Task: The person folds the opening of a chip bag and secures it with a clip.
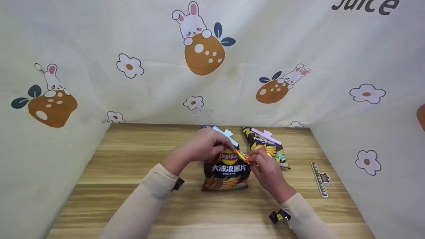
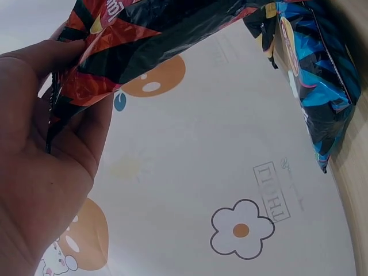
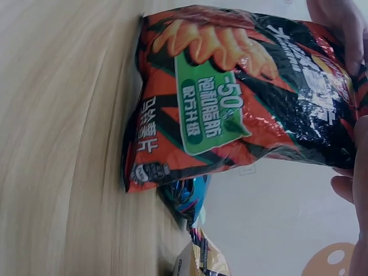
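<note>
Between both hands is a dark red and black Lay's potato chip bag [image 1: 225, 174], its bottom edge on the table. My left hand [image 1: 211, 142] pinches one top corner, thumb on the near side in the left wrist view. At the other top corner, my right hand [image 1: 267, 166] pinches the bag, its fingers partly cut off in the right wrist view. A red and yellow strip of the bag's top shows between the hands, turned over. Behind this bag is a blue and black chip bag [image 2: 322, 75], mostly hidden in the head view, with a light blue bag clip [image 1: 226, 134] across its top.
A black and yellow chip bag [image 1: 269, 149] with a lilac bag clip [image 1: 266, 135] lies at the back right. Farther right, a loose black-and-white bag clip [image 1: 319, 181] lies on the wooden table [image 1: 132, 159]. A printed cloth [image 1: 152, 93] walls three sides.
</note>
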The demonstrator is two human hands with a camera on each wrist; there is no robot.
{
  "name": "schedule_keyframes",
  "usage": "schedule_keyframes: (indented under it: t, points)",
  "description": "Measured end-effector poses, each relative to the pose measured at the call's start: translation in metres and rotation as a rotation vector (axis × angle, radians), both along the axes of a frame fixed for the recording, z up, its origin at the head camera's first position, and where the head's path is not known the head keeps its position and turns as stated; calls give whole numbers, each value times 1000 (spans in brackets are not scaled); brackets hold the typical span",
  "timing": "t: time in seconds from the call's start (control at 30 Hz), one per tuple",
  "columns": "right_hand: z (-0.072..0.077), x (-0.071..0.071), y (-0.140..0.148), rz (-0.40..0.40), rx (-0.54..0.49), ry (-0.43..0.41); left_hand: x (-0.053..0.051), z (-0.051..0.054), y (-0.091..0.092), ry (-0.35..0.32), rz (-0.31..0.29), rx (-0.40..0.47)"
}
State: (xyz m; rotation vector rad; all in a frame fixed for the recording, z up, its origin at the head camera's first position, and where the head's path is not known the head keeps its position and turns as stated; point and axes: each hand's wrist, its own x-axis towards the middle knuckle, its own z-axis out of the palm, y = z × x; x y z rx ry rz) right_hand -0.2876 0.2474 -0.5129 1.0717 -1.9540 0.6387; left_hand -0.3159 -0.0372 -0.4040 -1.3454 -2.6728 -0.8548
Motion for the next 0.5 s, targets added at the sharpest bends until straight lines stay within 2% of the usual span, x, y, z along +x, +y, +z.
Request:
schedule_keyframes:
  t: [0.1,0.27,0.5]
  points:
    - [0,1,1,-9,36,11,1,1,1,-36,1,-3]
    - [-1,2,4,31,51,-7,4,1,3,-41,-14,6]
    - [-4,5,8,119,11,-142,6,2,2,-38,-36,-9]
